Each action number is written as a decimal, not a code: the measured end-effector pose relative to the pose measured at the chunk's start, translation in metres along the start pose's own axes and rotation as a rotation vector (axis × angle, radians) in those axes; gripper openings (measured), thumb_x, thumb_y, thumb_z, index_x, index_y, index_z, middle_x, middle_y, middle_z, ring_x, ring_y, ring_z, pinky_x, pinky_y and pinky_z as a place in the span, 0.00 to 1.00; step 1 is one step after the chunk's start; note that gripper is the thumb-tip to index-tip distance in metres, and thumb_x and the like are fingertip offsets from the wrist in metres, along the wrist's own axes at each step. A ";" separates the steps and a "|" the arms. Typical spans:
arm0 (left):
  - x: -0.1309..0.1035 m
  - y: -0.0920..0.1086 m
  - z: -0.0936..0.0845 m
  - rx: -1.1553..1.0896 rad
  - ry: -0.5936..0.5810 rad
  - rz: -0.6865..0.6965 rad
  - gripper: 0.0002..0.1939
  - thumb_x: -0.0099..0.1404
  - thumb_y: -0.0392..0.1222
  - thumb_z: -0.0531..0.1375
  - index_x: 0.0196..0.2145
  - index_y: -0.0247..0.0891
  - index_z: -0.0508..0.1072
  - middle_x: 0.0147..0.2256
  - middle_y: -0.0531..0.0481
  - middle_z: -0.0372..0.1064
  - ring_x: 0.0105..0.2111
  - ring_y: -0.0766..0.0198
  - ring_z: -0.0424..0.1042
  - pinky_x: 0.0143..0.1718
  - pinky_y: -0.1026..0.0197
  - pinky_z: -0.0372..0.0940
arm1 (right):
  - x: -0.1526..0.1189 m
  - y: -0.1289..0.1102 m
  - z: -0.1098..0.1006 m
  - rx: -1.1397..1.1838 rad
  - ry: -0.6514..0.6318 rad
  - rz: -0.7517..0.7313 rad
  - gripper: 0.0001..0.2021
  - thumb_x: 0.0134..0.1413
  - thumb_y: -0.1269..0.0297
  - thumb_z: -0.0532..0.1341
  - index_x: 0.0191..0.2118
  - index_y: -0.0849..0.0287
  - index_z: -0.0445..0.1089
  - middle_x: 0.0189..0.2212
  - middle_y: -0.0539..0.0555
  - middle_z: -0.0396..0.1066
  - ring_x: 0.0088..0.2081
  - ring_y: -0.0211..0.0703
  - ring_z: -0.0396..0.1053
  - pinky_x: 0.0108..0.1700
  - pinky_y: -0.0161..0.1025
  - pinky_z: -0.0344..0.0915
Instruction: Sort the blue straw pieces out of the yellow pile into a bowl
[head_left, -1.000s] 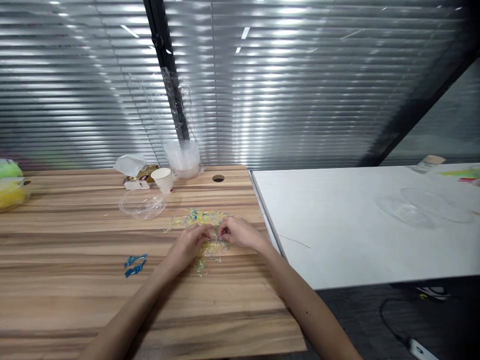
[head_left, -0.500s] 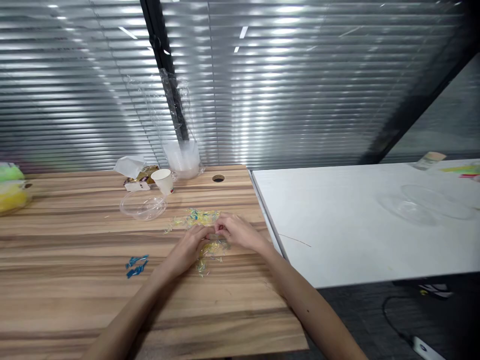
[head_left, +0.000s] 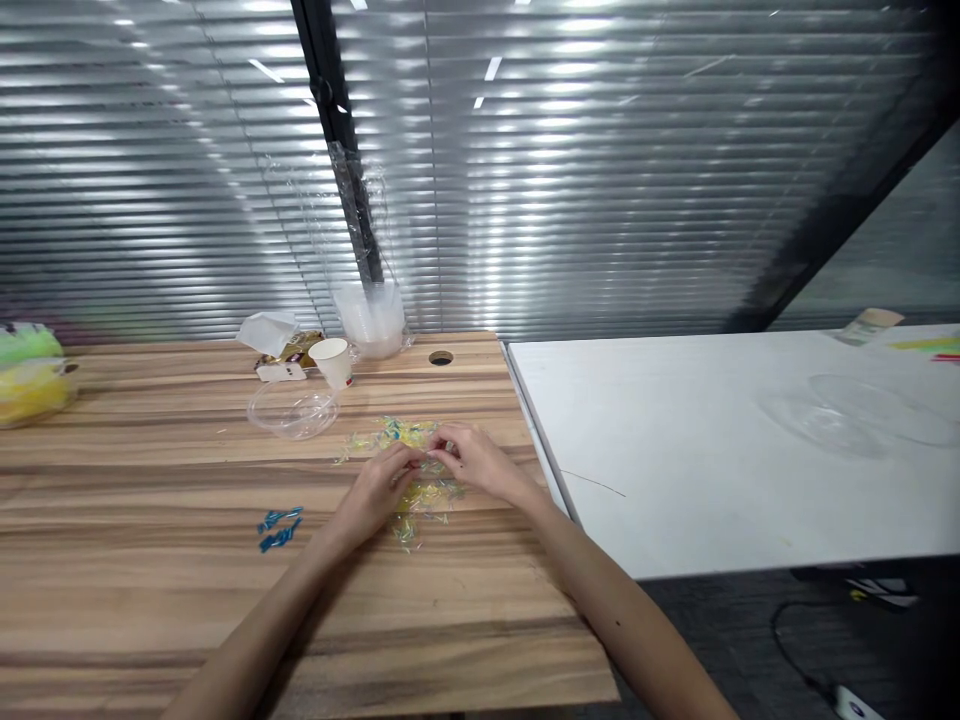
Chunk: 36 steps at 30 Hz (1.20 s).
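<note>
A scatter of small thin yellow, clear and blue pieces (head_left: 431, 492) lies on the wood-grain table (head_left: 187, 600). Over it my left hand (head_left: 382, 487) and my right hand (head_left: 474, 460) meet, fingertips close together in a pinch. Whatever sits between the fingertips is too small to make out. More of the same bits, with some blue among them, spread just beyond my fingers. To the left of my left forearm lie several blue strips (head_left: 280, 530) in a small group.
Behind the hands stand a clear plastic bowl (head_left: 292, 412), a white paper cup (head_left: 332, 362), a tissue pack (head_left: 281, 350) and stacked clear containers (head_left: 371, 320). Bags of green and yellow material (head_left: 34, 385) sit far left. A white table (head_left: 637, 450) adjoins on the right, bearing clear lids (head_left: 825, 415).
Both hands have risen slightly off the scattered pieces, fingertips still together. The whole view has shifted a little; the objects on the table stay where they were.
</note>
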<state>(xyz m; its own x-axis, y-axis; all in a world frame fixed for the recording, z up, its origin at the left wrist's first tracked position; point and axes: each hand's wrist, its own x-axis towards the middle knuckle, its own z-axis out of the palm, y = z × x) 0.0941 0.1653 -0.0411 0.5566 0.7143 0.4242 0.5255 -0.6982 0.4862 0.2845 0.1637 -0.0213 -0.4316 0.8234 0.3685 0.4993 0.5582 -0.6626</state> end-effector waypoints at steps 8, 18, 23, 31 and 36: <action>0.001 -0.001 0.000 0.024 0.036 -0.030 0.08 0.62 0.34 0.52 0.38 0.37 0.69 0.33 0.49 0.70 0.33 0.63 0.69 0.36 0.61 0.65 | 0.002 0.000 0.001 0.029 0.009 0.009 0.06 0.55 0.75 0.57 0.33 0.63 0.71 0.30 0.52 0.71 0.32 0.37 0.66 0.36 0.33 0.59; 0.002 0.005 -0.001 -0.004 0.042 -0.048 0.10 0.62 0.34 0.52 0.40 0.38 0.69 0.34 0.48 0.70 0.34 0.62 0.69 0.38 0.59 0.66 | 0.001 0.003 0.003 0.051 -0.002 0.002 0.06 0.55 0.74 0.57 0.35 0.62 0.71 0.31 0.52 0.72 0.32 0.37 0.67 0.35 0.32 0.59; 0.002 0.004 -0.001 -0.018 0.062 -0.032 0.10 0.63 0.34 0.51 0.40 0.37 0.69 0.35 0.48 0.71 0.34 0.63 0.71 0.38 0.60 0.66 | 0.001 0.002 0.003 0.058 -0.019 0.016 0.07 0.55 0.75 0.56 0.35 0.62 0.71 0.32 0.52 0.73 0.33 0.37 0.67 0.36 0.32 0.59; -0.001 0.002 0.000 -0.062 0.077 -0.065 0.08 0.63 0.36 0.54 0.40 0.38 0.70 0.35 0.49 0.72 0.35 0.63 0.71 0.39 0.60 0.66 | 0.002 -0.001 0.002 0.053 -0.021 0.025 0.07 0.54 0.76 0.57 0.35 0.63 0.72 0.31 0.52 0.73 0.32 0.38 0.67 0.35 0.32 0.60; -0.001 -0.002 0.003 -0.216 0.111 -0.150 0.08 0.62 0.41 0.56 0.38 0.38 0.72 0.36 0.48 0.73 0.36 0.61 0.71 0.41 0.58 0.66 | 0.002 -0.003 0.001 0.076 -0.021 0.025 0.08 0.53 0.77 0.57 0.35 0.63 0.72 0.31 0.52 0.73 0.31 0.37 0.67 0.34 0.32 0.59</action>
<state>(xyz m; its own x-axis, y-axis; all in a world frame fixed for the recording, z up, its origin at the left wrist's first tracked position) 0.0948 0.1659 -0.0446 0.4032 0.8180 0.4103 0.4409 -0.5665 0.6962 0.2813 0.1631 -0.0194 -0.4357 0.8344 0.3375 0.4522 0.5272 -0.7194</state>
